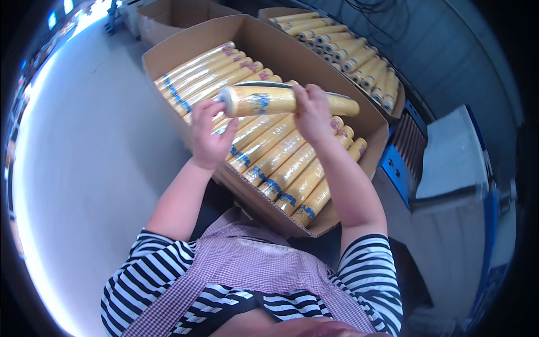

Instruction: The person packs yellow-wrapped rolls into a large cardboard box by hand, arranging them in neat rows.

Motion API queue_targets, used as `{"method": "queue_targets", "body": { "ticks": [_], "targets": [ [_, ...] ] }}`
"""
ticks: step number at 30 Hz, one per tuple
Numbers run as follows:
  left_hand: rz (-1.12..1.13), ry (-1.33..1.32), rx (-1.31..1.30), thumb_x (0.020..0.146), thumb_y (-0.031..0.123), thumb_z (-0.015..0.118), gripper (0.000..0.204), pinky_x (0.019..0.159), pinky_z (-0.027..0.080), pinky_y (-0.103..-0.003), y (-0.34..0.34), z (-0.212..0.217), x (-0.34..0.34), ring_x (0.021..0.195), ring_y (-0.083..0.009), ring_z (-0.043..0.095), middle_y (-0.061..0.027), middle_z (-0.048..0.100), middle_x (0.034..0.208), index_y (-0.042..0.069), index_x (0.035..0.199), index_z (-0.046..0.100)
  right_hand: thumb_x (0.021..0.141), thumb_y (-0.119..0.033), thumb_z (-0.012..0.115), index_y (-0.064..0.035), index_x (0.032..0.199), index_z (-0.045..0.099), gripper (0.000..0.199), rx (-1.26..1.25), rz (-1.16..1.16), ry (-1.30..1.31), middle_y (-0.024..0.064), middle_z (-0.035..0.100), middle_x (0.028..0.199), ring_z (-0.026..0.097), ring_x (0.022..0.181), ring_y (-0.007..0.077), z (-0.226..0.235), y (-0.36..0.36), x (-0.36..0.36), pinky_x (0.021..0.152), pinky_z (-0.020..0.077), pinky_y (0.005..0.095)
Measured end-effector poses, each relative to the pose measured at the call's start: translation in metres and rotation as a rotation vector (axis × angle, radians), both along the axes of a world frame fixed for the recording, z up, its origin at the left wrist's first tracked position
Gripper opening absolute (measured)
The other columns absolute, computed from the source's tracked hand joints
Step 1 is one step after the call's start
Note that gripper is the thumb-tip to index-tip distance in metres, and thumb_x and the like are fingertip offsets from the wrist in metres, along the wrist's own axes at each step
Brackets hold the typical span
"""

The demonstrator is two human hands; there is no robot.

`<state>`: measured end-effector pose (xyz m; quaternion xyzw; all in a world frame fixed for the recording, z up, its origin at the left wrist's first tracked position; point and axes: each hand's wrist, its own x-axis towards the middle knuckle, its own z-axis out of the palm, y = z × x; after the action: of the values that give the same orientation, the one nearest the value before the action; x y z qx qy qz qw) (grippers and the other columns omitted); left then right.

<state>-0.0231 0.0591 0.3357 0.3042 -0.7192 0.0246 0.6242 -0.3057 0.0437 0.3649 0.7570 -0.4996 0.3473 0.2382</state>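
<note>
A yellow wrapped roll (269, 100) with blue and red print is held crosswise above an open cardboard box (168, 48). My right hand (312, 112) grips the roll around its middle. My left hand (208, 128) is at the roll's left end, fingers curled near the end cap. The box below is filled with several identical yellow rolls (281, 163) laid side by side in rows.
A second open carton (359, 59) of the same yellow rolls stands behind at the upper right. An empty-looking cardboard box (168, 17) sits at the back. A blue metal frame (396, 165) and a pale grey surface (449, 151) lie to the right. Grey floor spreads left.
</note>
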Motion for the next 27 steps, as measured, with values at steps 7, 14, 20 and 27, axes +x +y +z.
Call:
{"method": "queue_targets", "body": {
  "ticks": [7, 14, 20, 27],
  "targets": [
    [0.01, 0.171, -0.104, 0.082, 0.006, 0.084, 0.054, 0.1, 0.046, -0.039, -0.004, -0.028, 0.039, 0.114, -0.0277, 0.053, -0.0149, 0.054, 0.125, 0.004, 0.124, 0.051, 0.088, -0.008, 0.064, -0.0152, 0.115, 0.059, 0.028, 0.034, 0.033, -0.004, 0.0151, 0.054, 0.107, 0.053, 0.106, 0.0374, -0.01, -0.007, 0.063, 0.097, 0.0428, 0.05],
    [0.018, 0.166, -0.002, 0.088, 0.003, 0.079, 0.056, 0.1, 0.046, -0.035, -0.019, -0.05, 0.062, 0.111, -0.0222, 0.055, -0.0136, 0.053, 0.126, 0.002, 0.133, 0.046, 0.09, -0.009, 0.061, -0.0159, 0.119, 0.059, 0.03, 0.201, 0.11, 0.029, 0.0171, 0.055, 0.115, 0.054, 0.119, 0.0394, -0.018, -0.045, 0.092, 0.109, 0.0374, 0.0539],
    [-0.237, 0.279, 0.468, 0.093, 0.006, 0.075, 0.038, 0.083, 0.056, -0.029, -0.034, -0.042, 0.059, 0.094, -0.0187, 0.068, -0.0105, 0.064, 0.11, 0.0, 0.125, 0.057, 0.096, -0.016, 0.057, -0.0182, 0.125, 0.061, 0.03, 0.448, -0.07, 0.228, 0.011, 0.061, 0.123, 0.055, 0.128, 0.0344, -0.014, -0.138, 0.067, 0.111, 0.0362, 0.0631],
    [-0.012, -0.071, 0.139, 0.09, 0.009, 0.065, 0.005, 0.074, 0.049, -0.04, -0.046, -0.065, 0.042, 0.076, -0.0311, 0.06, -0.0093, 0.063, 0.081, 0.008, 0.09, 0.069, 0.1, -0.019, 0.054, -0.0244, 0.133, 0.063, 0.035, 0.787, -0.194, 0.498, 0.0066, 0.061, 0.135, 0.053, 0.134, 0.0272, -0.091, -0.196, 0.117, 0.113, 0.0322, 0.0716]
  ]
}}
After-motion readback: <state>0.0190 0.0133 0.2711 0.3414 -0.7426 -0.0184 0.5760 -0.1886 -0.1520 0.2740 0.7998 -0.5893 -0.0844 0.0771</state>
